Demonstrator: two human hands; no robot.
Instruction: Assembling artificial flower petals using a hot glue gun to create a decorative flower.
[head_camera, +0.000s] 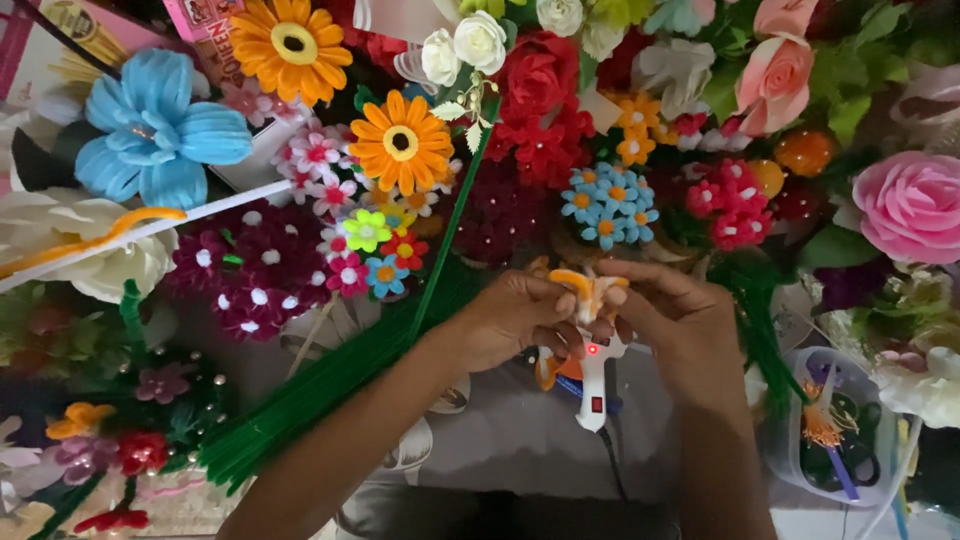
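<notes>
My left hand (515, 320) and my right hand (675, 320) meet in the middle of the view, both pinching a small orange and white pipe-cleaner piece (588, 290) between their fingertips. Just below the hands stands a white glue gun (596, 385) with a red light lit, its cord running down toward me. A bundle of green pipe-cleaner stems (330, 385) lies slanted under my left forearm.
Handmade flowers crowd the surface: a blue flower (155, 130), orange daisies (400, 145), red blooms (540, 90), a pink rose (910, 205), a dark maroon cluster (255, 270). A clear plastic tub (835, 430) with scissors and scraps stands at the lower right.
</notes>
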